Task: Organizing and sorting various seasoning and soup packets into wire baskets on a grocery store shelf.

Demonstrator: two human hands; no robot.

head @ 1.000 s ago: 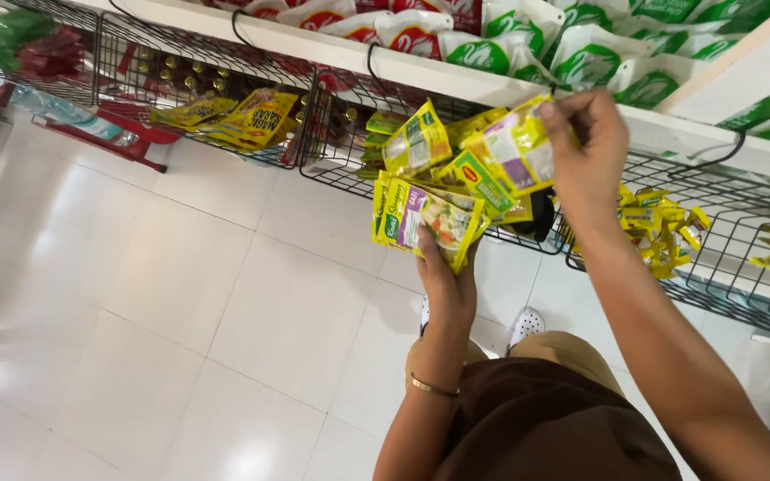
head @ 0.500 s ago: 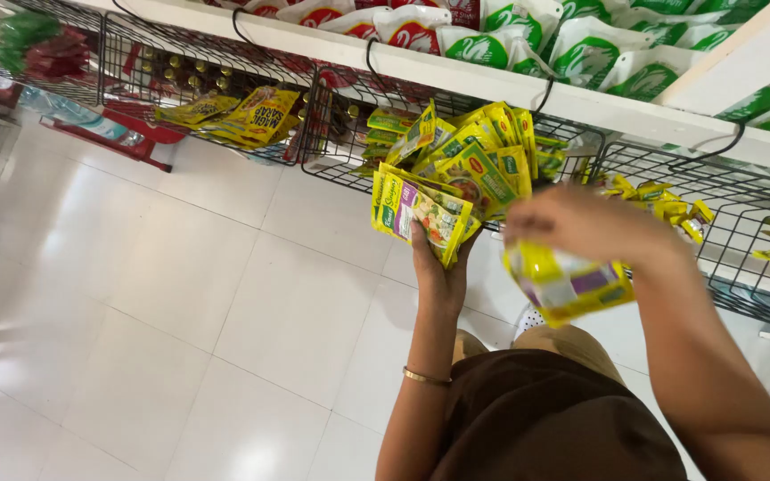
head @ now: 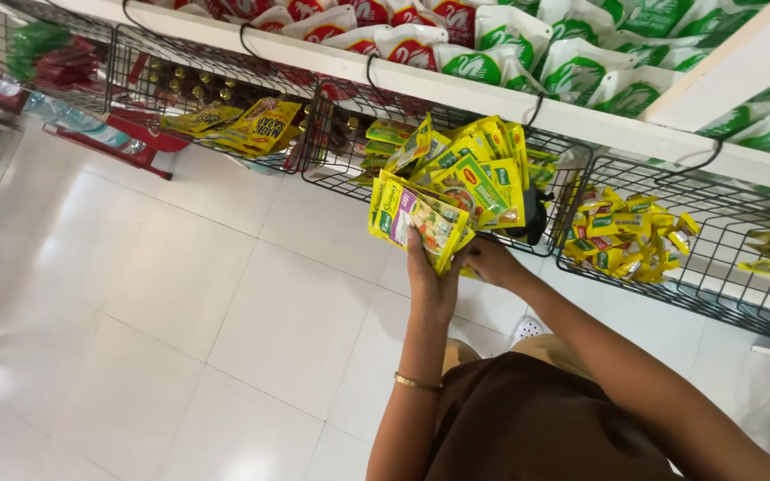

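Left hand (head: 428, 278) is up at the wire basket (head: 563, 174), fingers closed round a fanned stack of yellow sachets (head: 421, 218), gripping it from below and holding it just in front of the basket's near edge. Right hand (head: 489, 261) sits right beside it, fingertips curled against the underside of the same stack, pinching or steadying it; the packets hide the fingertips, so I can't say which. More yellow packets (head: 474, 169) stand packed in the basket just behind, and to the right a second basket (head: 715, 267) carries small yellow pouches (head: 626, 236). Above runs the white shelf (head: 492, 102) with its green and red bags. The risk here, as I read it: that fan is loose and slippery, and a slack grip could let the outer sachets slide off onto the white tiled floor (head: 225, 303). Half a second ago the right hand was out in the open holding a single packet low and to the right; now that packet is gone from view and the hand has tucked in under the stack.
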